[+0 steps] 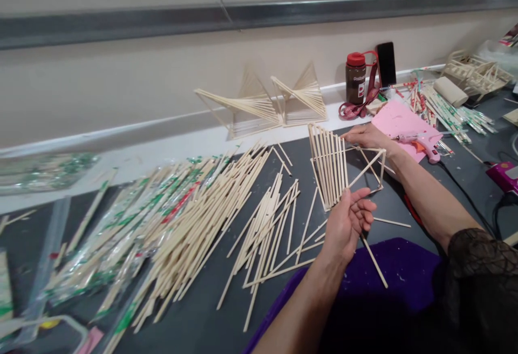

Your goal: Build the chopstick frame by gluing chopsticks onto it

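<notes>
A model built of thin wooden chopsticks [329,165] is between my hands, with a fan of parallel sticks on its left and an open, angular frame on its right. My left hand [343,227] is at its lower front corner, thumb against the sticks and fingers loosely curled. At the upper far corner, the fingers of my right hand [368,135] pinch the frame. Loose chopsticks [267,230] lie left of my left hand, some of them cut short. A pink glue gun [423,141] rests on pink paper [390,119] beyond my right forearm.
Two finished-looking twisted stick models [243,108] stand against the wall. A larger chopstick pile [202,224] and plastic-wrapped chopsticks [121,219] cover the left. Toward the back are a red-capped bottle [356,81] and a phone [386,64]. A purple tool [504,178] is at right.
</notes>
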`<state>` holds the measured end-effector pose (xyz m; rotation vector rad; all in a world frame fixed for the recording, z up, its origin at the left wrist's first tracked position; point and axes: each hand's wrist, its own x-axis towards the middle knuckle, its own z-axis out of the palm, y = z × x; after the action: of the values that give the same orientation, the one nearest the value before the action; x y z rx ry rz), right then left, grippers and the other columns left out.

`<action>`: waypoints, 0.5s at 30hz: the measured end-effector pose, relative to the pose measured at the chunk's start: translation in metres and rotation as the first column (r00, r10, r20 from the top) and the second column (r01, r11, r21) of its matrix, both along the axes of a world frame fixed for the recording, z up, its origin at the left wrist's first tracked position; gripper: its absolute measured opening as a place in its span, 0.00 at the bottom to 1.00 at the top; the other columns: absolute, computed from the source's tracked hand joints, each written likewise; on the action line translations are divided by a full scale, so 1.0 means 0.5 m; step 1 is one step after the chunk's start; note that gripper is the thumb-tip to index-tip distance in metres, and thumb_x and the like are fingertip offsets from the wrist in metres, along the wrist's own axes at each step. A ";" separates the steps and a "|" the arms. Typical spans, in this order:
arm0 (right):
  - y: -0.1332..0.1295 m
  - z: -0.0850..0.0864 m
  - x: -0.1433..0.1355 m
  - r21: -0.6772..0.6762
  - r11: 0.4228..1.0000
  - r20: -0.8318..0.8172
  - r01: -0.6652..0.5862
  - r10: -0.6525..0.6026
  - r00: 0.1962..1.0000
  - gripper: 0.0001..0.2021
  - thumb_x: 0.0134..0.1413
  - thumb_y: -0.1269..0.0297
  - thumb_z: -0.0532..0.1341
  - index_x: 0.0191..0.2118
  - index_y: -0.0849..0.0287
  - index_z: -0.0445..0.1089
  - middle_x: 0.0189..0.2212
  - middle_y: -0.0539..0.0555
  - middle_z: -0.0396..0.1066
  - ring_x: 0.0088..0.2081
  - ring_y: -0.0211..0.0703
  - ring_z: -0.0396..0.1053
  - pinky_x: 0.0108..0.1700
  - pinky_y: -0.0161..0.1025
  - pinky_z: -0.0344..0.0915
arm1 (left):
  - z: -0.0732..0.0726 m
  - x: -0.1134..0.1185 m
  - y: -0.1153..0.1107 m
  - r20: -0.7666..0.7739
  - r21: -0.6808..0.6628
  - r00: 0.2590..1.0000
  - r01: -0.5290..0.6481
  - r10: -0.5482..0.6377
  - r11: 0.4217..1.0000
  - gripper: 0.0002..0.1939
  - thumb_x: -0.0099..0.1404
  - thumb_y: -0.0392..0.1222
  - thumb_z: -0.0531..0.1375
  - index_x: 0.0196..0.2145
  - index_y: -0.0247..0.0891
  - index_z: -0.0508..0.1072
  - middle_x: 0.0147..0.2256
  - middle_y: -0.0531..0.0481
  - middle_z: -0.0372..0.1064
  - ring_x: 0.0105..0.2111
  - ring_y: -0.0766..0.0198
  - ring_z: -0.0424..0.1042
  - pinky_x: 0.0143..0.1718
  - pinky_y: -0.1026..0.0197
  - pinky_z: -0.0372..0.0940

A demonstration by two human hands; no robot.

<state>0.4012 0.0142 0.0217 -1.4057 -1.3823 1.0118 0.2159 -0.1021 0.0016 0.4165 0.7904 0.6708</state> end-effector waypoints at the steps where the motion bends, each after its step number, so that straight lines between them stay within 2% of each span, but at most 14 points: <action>1: 0.001 0.000 0.000 0.004 1.000 0.012 -0.006 0.006 1.000 0.05 0.47 0.68 0.66 0.25 0.58 0.80 0.31 0.54 0.78 0.33 0.38 0.69 0.39 0.36 0.64 | -0.001 0.000 0.000 -0.002 0.002 1.000 0.000 0.000 1.000 0.22 0.72 0.52 0.54 0.35 0.30 0.77 0.21 0.48 0.72 0.15 0.70 0.67 0.14 0.70 0.59; 10: 0.006 -0.012 0.007 0.046 0.997 0.134 -0.057 0.051 0.990 0.07 0.52 0.68 0.65 0.32 0.57 0.82 0.34 0.53 0.79 0.39 0.42 0.71 0.45 0.38 0.66 | -0.001 0.001 0.000 -0.019 -0.009 1.000 -0.009 0.009 1.000 0.24 0.76 0.48 0.48 0.35 0.30 0.77 0.21 0.48 0.72 0.15 0.70 0.67 0.14 0.70 0.58; 15: 0.007 -0.009 0.012 0.065 0.992 0.171 -0.104 0.091 0.981 0.08 0.52 0.67 0.64 0.34 0.57 0.82 0.36 0.53 0.78 0.40 0.41 0.72 0.46 0.37 0.66 | -0.002 0.000 -0.001 -0.021 -0.004 1.000 -0.007 0.007 1.000 0.23 0.75 0.50 0.50 0.35 0.29 0.77 0.21 0.48 0.72 0.15 0.70 0.67 0.14 0.70 0.59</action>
<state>0.4070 0.0178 0.0172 -1.4057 -1.6094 0.9116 0.2158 -0.1025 0.0004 0.4180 0.8136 0.6716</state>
